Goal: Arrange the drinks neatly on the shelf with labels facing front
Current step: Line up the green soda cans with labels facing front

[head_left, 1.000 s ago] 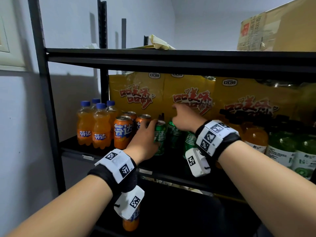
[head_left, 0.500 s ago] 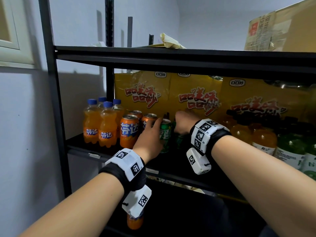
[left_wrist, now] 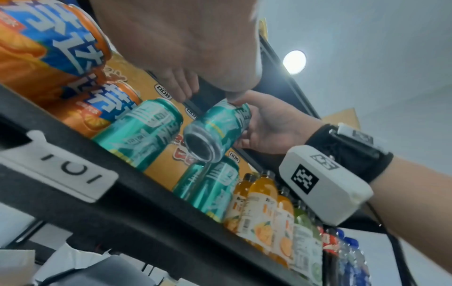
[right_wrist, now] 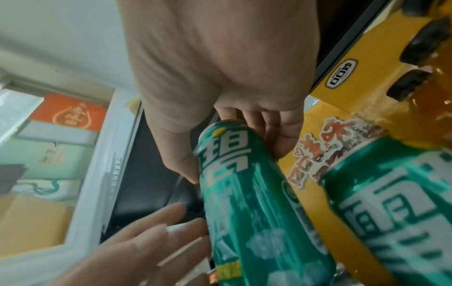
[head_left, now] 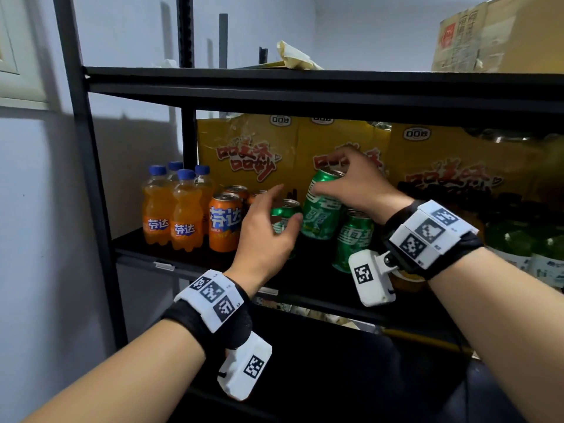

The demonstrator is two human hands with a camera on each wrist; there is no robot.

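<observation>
My right hand [head_left: 331, 175] grips a green can [head_left: 322, 209] by its top rim and holds it tilted above the shelf board [head_left: 213, 271]. The right wrist view shows that can [right_wrist: 257, 203] with its label towards the camera. My left hand [head_left: 285, 206] hovers with relaxed, spread fingers [right_wrist: 146, 222] beside a second green can [head_left: 283, 213] that stands on the shelf. A third green can [head_left: 352, 239] stands to the right. Orange cans [head_left: 224, 221] and orange bottles [head_left: 186, 215] stand at the left with labels facing front.
Yellow snack packs [head_left: 250, 154] fill the back of the shelf. Orange and green juice bottles [head_left: 518, 248] crowd the right side. The upper shelf [head_left: 305, 87] is close overhead and carries a cardboard box [head_left: 503, 35]. A black upright [head_left: 76, 178] bounds the left.
My right hand has taken a green can by its top and lifted it off the shelf. My left hand has let go of the neighbouring green can and opened.
</observation>
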